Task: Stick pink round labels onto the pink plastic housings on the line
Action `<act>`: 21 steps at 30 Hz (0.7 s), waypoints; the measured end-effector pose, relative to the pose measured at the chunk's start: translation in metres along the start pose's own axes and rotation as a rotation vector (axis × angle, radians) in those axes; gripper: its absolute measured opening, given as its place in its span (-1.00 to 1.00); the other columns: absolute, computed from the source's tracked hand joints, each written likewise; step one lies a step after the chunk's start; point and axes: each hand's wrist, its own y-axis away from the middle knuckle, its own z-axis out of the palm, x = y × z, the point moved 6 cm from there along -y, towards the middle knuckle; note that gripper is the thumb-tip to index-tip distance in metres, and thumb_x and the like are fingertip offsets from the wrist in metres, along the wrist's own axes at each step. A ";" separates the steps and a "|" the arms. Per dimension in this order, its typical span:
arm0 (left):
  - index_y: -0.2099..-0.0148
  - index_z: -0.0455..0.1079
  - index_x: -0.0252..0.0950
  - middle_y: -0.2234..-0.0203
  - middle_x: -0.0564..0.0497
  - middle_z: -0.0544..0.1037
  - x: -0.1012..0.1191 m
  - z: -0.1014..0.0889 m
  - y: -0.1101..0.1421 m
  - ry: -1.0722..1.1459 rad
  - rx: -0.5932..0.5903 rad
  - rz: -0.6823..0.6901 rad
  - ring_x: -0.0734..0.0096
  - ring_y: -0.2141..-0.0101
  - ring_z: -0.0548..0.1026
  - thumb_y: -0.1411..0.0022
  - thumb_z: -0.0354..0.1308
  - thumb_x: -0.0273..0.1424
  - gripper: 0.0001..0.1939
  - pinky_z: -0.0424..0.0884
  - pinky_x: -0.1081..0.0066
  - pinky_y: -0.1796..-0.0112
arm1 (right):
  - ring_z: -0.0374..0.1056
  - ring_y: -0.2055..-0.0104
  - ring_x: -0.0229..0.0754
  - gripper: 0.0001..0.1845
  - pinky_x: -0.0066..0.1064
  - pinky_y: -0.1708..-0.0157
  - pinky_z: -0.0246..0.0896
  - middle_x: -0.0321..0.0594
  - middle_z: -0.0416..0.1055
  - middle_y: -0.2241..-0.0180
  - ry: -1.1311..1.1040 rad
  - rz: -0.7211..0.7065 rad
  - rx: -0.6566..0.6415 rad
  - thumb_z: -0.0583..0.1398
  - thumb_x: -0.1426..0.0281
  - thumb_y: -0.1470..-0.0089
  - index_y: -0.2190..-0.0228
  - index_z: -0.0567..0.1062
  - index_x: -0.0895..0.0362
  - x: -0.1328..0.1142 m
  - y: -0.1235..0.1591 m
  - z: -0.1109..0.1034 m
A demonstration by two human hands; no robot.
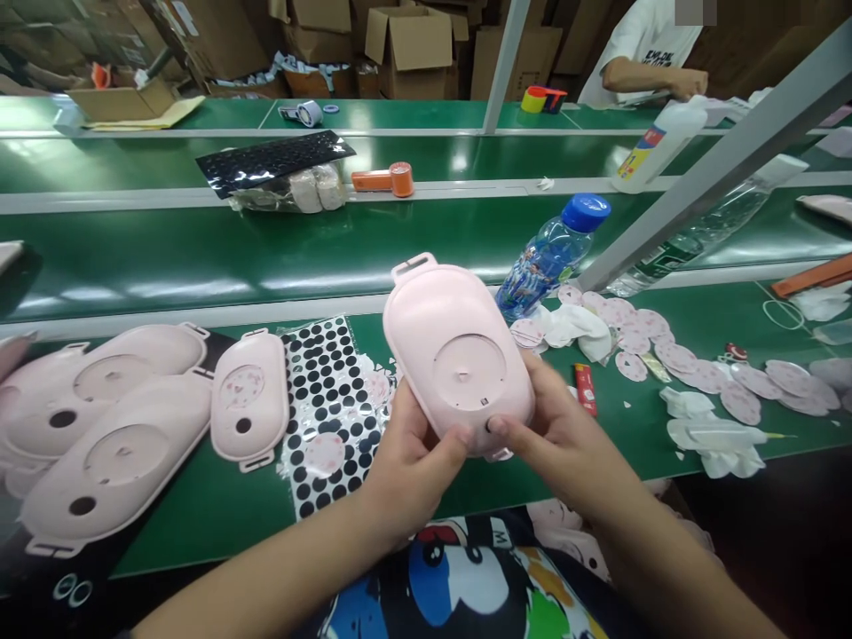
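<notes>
A pink plastic shell (436, 311) with a round recess and a loop at each end is held up in front of me. My left hand (419, 453) grips its lower left edge, thumb on the face. My right hand (542, 417) holds the lower right edge, its thumb at the small dark round spot near the bottom. Both hands' other fingers are hidden behind the shell. Left of it lies a sheet of black round stickers (323, 390), partly covered by patterned scraps. Beside the sheet rests another pink shell (266, 399) with a flowered disc in its recess.
More pink shells (143, 417) are piled at the left. Flowered discs (679, 358), a red tube (585, 389) and a syringe (719, 435) on tissue lie to the right. A blue-capped bottle (546, 257) stands near a slanting metal post (719, 160). Across the bench works another person (639, 62).
</notes>
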 end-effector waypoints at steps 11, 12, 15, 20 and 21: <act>-0.24 0.11 -0.10 -0.14 -0.07 0.34 0.032 -0.077 -0.014 -0.137 0.172 -0.037 0.06 -0.14 0.31 -0.15 0.22 -0.38 -0.36 0.41 0.17 -0.04 | 0.38 0.08 -0.07 -0.34 -0.20 0.19 0.37 -0.03 0.28 -0.08 -0.103 0.121 -0.057 0.12 0.17 -0.14 -0.21 0.05 -0.02 0.030 -0.036 0.001; -0.25 0.10 -0.10 -0.15 -0.07 0.34 0.037 -0.088 -0.013 -0.122 0.210 -0.033 0.06 -0.15 0.31 -0.15 0.21 -0.39 -0.36 0.41 0.15 -0.05 | 0.38 0.12 -0.07 -0.37 -0.21 0.22 0.36 -0.05 0.30 -0.05 0.032 0.141 0.028 0.14 0.18 -0.12 -0.19 0.12 -0.02 0.038 -0.040 -0.015; -0.27 0.08 -0.07 -0.14 -0.06 0.36 0.045 -0.113 -0.006 -0.092 0.266 -0.049 0.03 -0.13 0.33 -0.14 0.21 -0.41 -0.32 0.42 0.09 -0.04 | 0.38 0.19 -0.05 -0.65 -0.17 0.20 0.31 -0.08 0.40 0.07 0.483 0.210 0.003 0.16 0.26 -0.08 0.08 0.45 0.05 0.056 -0.041 -0.036; -0.27 0.08 -0.08 -0.11 -0.09 0.40 0.033 -0.120 0.001 -0.029 0.291 -0.129 0.02 -0.09 0.38 -0.06 0.29 -0.44 -0.24 0.45 0.10 0.00 | 0.26 0.01 0.09 -0.62 -0.06 0.05 0.18 -0.05 0.41 0.06 0.844 0.040 -0.152 0.13 0.34 -0.11 0.02 0.47 0.12 0.062 -0.032 -0.003; -0.27 0.08 -0.10 -0.10 -0.11 0.41 0.029 -0.118 0.001 -0.019 0.293 -0.144 0.01 -0.08 0.39 -0.04 0.31 -0.44 -0.22 0.45 0.11 0.00 | 0.23 -0.01 0.10 -0.59 -0.04 0.05 0.16 -0.07 0.39 0.04 0.882 0.004 -0.157 0.14 0.33 -0.11 -0.01 0.44 0.09 0.062 -0.032 0.006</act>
